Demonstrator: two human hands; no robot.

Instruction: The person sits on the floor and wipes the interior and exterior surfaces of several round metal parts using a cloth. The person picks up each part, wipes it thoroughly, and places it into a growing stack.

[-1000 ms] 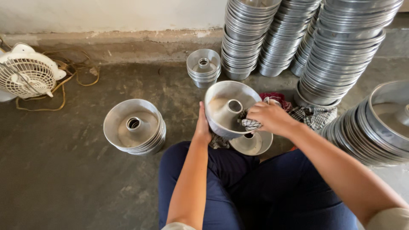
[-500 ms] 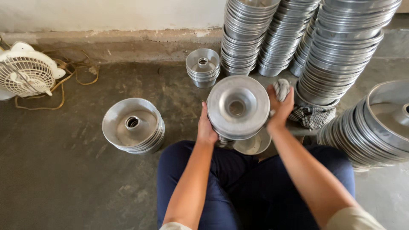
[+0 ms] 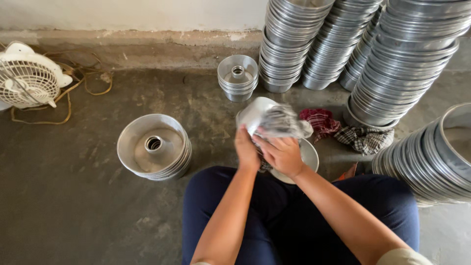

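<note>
Head view, looking down over dark blue trousered legs (image 3: pixel 299 221) to a stained grey concrete floor (image 3: pixel 68 206).

Centre: round silver aluminium tube pan (image 3: pixel 255 114), tilted on edge above the lap, blurred. Left hand (image 3: pixel 246 149) clamped on its lower edge. Right hand (image 3: pixel 282 154) close beside the left, touching it, pressing a crumpled grey checked cloth (image 3: pixel 280 121) against the pan. Under the hands, a shallow round metal dish (image 3: pixel 308 156) on the floor, partly hidden.

At 9 o'clock of the hands: low stack of wide aluminium tube pans (image 3: pixel 153 147), nested, open side up.

At 12 o'clock: short stack of small aluminium tube pans (image 3: pixel 238 77), near the wall foot.

At 1 to 2 o'clock: tall leaning columns of nested aluminium pans (image 3: pixel 343 39).

At 3 o'clock: further pan stack lying on its side (image 3: pixel 431 162); red patterned rag (image 3: pixel 321 120) and dark checked rag (image 3: pixel 365 138) just beside each other on the floor.

At 10 o'clock, far left: white electric fan (image 3: pixel 29 76) with tan cord (image 3: pixel 86 86) trailing.

Top edge: pale plastered wall (image 3: pixel 132 14) above a rough concrete kerb (image 3: pixel 147 41).
</note>
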